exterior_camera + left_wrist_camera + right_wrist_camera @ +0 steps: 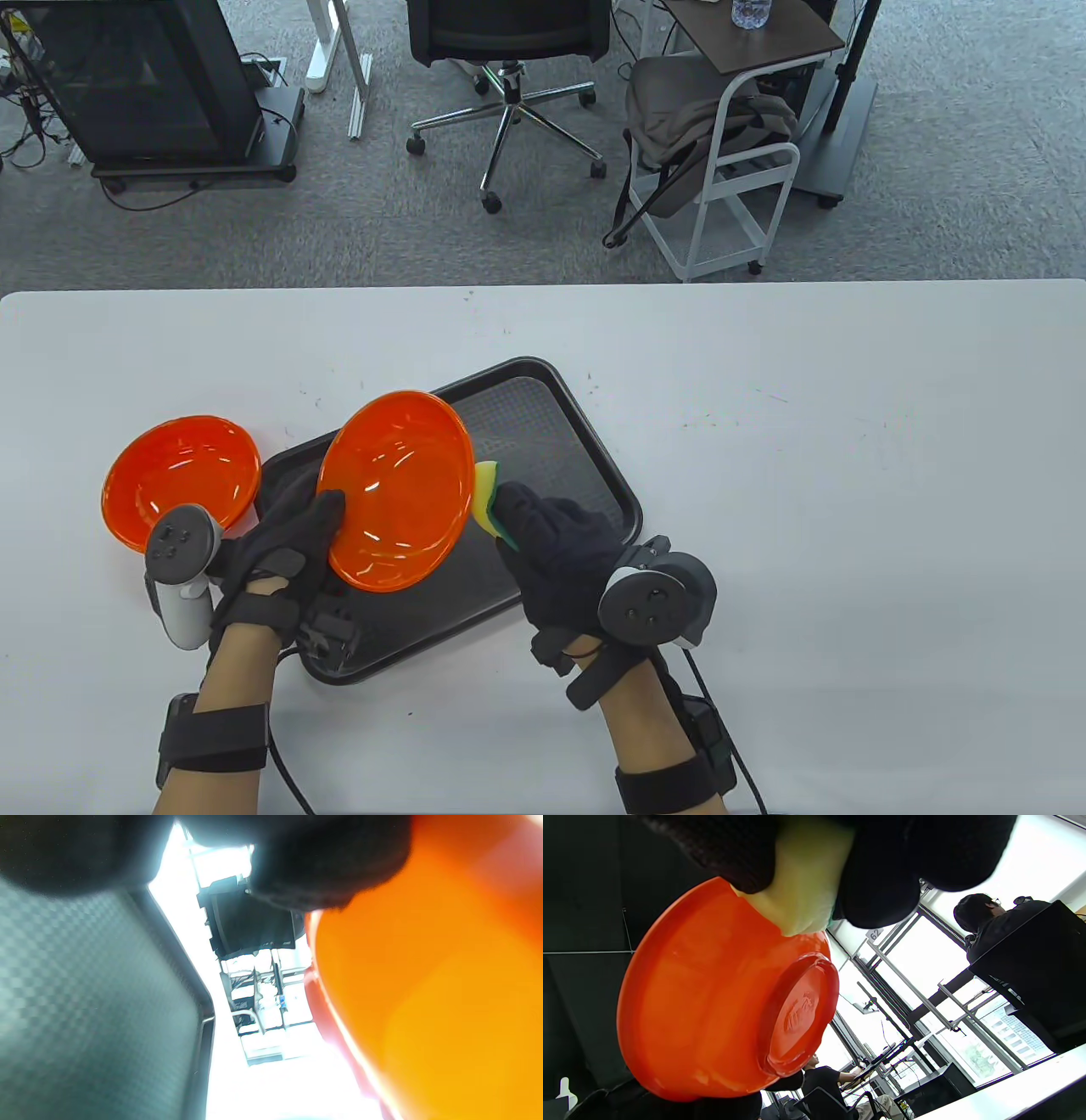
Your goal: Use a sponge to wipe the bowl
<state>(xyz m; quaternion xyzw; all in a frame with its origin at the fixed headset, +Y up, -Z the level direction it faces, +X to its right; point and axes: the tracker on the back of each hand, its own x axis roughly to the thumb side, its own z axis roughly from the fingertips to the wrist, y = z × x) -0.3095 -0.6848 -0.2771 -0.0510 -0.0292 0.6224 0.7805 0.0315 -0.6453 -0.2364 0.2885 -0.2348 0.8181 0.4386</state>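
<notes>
The left hand [284,543] gripped the tilted bowl [399,490] above the tray [594,475], at the worktop's seven o'clock. The right hand [556,543] pinched the sponge [485,501] against its three-o'clock rim; wiping looked barely begun.

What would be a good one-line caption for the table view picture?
Left hand tilts an orange bowl over a dark tray while the right hand brings a sponge to its rim.
</notes>
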